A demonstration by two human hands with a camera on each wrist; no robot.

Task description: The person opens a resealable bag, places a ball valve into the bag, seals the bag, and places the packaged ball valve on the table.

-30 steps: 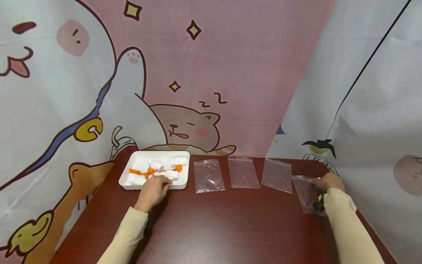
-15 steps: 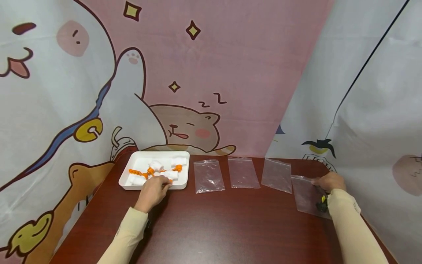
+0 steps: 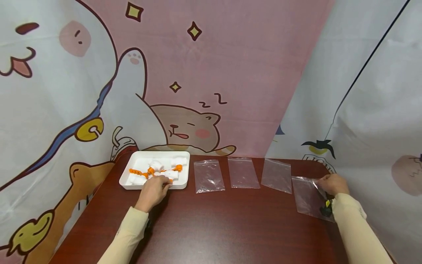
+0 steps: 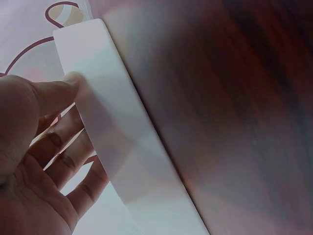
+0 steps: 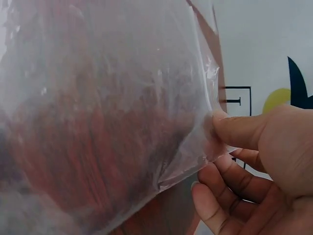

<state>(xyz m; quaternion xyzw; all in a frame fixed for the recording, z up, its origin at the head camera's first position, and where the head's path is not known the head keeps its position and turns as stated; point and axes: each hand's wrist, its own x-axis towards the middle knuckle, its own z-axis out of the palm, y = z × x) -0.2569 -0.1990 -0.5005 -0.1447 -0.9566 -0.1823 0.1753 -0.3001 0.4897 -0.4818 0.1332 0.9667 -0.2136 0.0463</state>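
My left hand (image 3: 153,192) grips the front wall of a white tray (image 3: 128,186) at the left back of the table. In the left wrist view the thumb presses the tray wall (image 4: 117,107) from outside, with the other fingers on its inner side. My right hand (image 3: 334,184) pinches the top right corner of a clear zip bag (image 3: 304,198) at the far right. Close up in the right wrist view, the plastic (image 5: 122,122) is caught between thumb and fingers, and its edge lifts there. A small dark object with a yellow mark (image 3: 325,209) shows beside the right wrist.
Inside the tray lie several white rolled pieces (image 3: 170,175) and orange pieces (image 3: 138,172), one of them a strip with holes. Three more clear bags (image 3: 209,176) (image 3: 244,173) (image 3: 277,176) lie flat along the back of the brown table (image 3: 230,227). A cartoon-printed cloth (image 3: 247,73) hangs behind.
My right hand has slid to the right along the bag's top edge to its corner, and the bag's lower right part has shifted right. The left hand stays at the tray.
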